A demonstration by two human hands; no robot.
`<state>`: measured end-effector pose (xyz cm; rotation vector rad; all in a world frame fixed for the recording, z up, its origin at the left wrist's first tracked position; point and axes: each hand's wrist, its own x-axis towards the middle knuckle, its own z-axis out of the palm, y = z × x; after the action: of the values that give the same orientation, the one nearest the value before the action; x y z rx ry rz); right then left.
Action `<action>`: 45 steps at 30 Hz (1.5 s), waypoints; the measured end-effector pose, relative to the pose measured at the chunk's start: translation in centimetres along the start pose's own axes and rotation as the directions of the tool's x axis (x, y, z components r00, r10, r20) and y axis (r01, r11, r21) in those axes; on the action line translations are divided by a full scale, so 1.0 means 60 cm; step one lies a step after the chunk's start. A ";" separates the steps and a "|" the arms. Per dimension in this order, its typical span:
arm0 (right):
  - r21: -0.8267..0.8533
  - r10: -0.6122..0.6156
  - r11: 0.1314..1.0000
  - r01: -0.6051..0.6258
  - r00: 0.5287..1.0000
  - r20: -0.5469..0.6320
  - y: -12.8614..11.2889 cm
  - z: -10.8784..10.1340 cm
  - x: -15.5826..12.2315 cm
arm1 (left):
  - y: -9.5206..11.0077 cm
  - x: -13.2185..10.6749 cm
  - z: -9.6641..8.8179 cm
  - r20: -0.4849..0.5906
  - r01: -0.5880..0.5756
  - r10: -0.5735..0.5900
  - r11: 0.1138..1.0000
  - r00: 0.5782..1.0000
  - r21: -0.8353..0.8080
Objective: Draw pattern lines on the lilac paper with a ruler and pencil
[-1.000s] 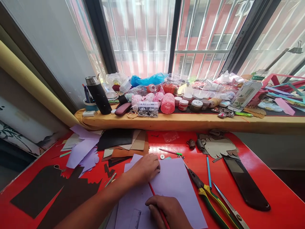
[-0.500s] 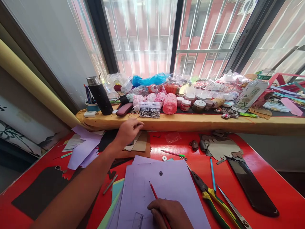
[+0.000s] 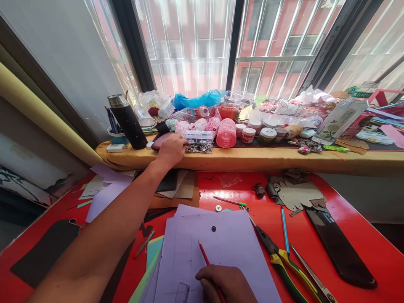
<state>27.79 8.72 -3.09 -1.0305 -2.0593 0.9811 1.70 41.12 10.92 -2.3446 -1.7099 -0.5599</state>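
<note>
My left hand [image 3: 173, 150] reaches to the windowsill, its fingers drawn together at the left end of a clear compartment box [image 3: 198, 136] and a packet of small black and silver pieces [image 3: 202, 147]. Whether it grips either one is hidden. Behind the hand a dark maroon case [image 3: 158, 142] is partly covered. Low in the view, my right hand [image 3: 225, 283] holds a red pencil [image 3: 204, 255], its tip over purple sheets [image 3: 233, 240]. Faint drawn lines, a small black button [image 3: 213, 229] and a clear plastic strip [image 3: 182, 292] are on the top sheet.
Long-nose pliers [image 3: 277, 254], scissors [image 3: 315, 275] and a black phone-like slab [image 3: 342, 248] lie right of the paper. Leather pieces [image 3: 186, 189] are behind it. A black flask [image 3: 127, 124], jars [image 3: 248, 135] and a leaning bottle [image 3: 342, 115] crowd the sill.
My left hand has moved up and forward from the sill's front edge to the compartment box and packet. My right hand and the pencil stay about where they were. The view has shifted slightly.
</note>
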 end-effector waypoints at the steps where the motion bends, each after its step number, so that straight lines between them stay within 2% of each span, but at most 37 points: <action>1: 0.001 0.002 1.000 -0.002 1.000 0.001 -0.001 0.000 0.001 | 0.001 0.002 0.002 0.008 -0.003 0.003 1.000 1.000 0.012; 11: 0.006 -0.019 1.000 0.019 0.999 -0.037 -0.006 0.001 -0.001 | 0.008 0.008 0.005 0.033 -0.003 0.001 0.999 0.999 0.050; 24: 0.013 -0.019 1.000 0.019 1.000 -0.002 0.000 0.001 -0.001 | 0.008 0.002 0.003 0.009 -0.013 0.013 0.999 1.000 0.029; 32: 0.025 -0.003 1.000 0.003 1.000 0.006 0.001 0.002 0.000 | 0.021 0.008 0.001 0.022 -0.009 0.011 0.997 1.000 -0.074; 37: 0.023 -0.029 0.999 0.029 0.999 -0.017 0.004 0.004 -0.002 | 0.031 0.005 -0.019 -0.021 0.038 -0.044 0.974 0.999 -0.224; 41: 0.022 -0.026 0.999 0.027 1.000 -0.003 -0.003 -0.002 0.000 | 0.054 -0.033 -0.040 -0.035 0.094 -0.119 0.903 0.992 -0.419; 45: 0.027 0.012 1.000 -0.012 1.000 0.010 -0.021 -0.009 0.001 | 0.112 -0.139 -0.032 0.093 0.128 -0.089 0.754 0.992 -0.645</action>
<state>27.74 8.45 -1.76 -1.0265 -2.0444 1.0196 5.47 30.97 9.79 -2.7183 -1.9100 -1.3129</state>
